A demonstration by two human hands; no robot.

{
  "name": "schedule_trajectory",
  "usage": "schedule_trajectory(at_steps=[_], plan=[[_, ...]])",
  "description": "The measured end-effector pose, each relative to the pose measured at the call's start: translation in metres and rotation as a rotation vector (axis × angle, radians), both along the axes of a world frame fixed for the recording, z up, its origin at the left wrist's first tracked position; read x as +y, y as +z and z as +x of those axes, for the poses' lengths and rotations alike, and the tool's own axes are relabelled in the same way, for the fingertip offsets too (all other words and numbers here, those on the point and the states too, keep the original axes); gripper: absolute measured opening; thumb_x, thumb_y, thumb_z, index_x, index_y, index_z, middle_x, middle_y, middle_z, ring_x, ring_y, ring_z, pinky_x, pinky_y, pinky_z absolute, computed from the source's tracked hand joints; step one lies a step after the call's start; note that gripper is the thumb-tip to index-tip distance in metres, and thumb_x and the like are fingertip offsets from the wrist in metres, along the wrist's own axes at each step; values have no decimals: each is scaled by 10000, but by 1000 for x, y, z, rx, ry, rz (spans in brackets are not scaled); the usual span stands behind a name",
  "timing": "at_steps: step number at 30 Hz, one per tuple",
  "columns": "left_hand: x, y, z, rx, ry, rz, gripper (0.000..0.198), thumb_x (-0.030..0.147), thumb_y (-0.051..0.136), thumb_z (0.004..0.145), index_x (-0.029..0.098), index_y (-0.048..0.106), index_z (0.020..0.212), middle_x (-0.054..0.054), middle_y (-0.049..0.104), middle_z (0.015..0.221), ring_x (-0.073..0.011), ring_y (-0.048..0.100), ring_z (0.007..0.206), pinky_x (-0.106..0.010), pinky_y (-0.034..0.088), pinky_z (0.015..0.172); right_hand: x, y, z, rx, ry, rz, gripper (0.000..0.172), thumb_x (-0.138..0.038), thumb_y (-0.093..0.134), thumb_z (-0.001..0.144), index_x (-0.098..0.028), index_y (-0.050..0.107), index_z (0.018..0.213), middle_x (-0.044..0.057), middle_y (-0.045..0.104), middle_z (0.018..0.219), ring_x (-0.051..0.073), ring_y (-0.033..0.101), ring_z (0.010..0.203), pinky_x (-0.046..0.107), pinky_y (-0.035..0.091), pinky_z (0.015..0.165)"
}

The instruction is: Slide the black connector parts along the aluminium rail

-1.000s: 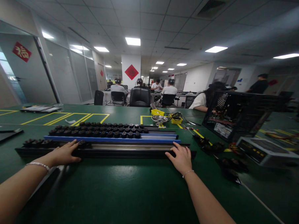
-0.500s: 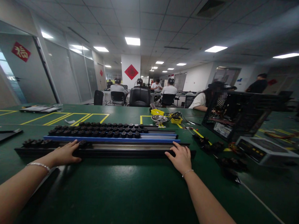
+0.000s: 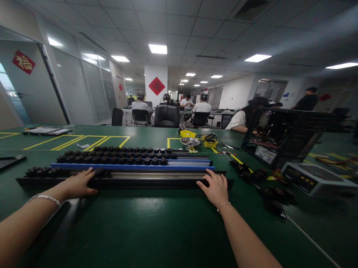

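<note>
A long black rail point(image 3: 153, 183) with a shiny metal channel lies crosswise on the green table. My left hand point(image 3: 77, 183) rests over its left part, fingers stretched and thumb along the front edge. Beneath and beside that hand, small black blocks point(image 3: 43, 172) sit in the channel; one black block point(image 3: 99, 172) shows just right of my fingertips. At the rail's right end, my right hand point(image 3: 216, 187) lies over it with fingers spread and thumb toward the front wall. Behind is a blue rail point(image 3: 192, 167), with rows of black blocks point(image 3: 112, 158) in the rails there.
An opened computer case point(image 3: 285, 134) and a power supply point(image 3: 319, 179) stand at the right, near loose black parts point(image 3: 278, 195). Farther back are a metal dish point(image 3: 190, 142) and a yellow bin point(image 3: 187, 133). A co-worker point(image 3: 239, 120) sits behind the case.
</note>
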State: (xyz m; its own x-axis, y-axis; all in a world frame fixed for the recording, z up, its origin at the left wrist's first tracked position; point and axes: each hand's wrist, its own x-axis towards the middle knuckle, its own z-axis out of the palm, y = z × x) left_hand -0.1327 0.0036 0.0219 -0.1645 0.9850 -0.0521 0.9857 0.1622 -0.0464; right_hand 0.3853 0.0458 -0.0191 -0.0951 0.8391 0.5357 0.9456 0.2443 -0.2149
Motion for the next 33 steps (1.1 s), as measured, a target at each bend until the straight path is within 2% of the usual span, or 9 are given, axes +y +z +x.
schedule_trajectory(at_steps=[5,12,22,33], plan=[[5,-4,-2,17,-7,-62,938,526,524,603,103,206,1377,-190,112,1451,-360,194,1303,-511,241,1008,-2,2,-1,1,0,-7,403,-594,404,768,-255,613,829,24,475,1265,229,437,1103,481,178,994],[4,-3,2,17,-16,-64,943,512,528,610,99,179,1382,-202,112,1450,-360,214,1297,-491,270,996,-1,2,-1,5,-2,-15,403,-596,407,766,-253,612,817,22,474,1269,224,438,1103,473,174,996],[1,3,12,60,19,-113,975,542,514,594,76,173,1379,-200,102,1453,-333,179,1314,-446,229,1033,-1,1,-1,-3,0,-14,392,-584,409,771,-254,613,828,23,473,1267,225,433,1104,474,175,992],[3,0,13,66,14,-105,949,544,522,610,130,167,1387,-209,112,1447,-376,184,1297,-468,223,1023,-1,3,-1,1,-6,-31,398,-590,409,768,-254,615,825,20,472,1269,229,423,1115,469,169,996]])
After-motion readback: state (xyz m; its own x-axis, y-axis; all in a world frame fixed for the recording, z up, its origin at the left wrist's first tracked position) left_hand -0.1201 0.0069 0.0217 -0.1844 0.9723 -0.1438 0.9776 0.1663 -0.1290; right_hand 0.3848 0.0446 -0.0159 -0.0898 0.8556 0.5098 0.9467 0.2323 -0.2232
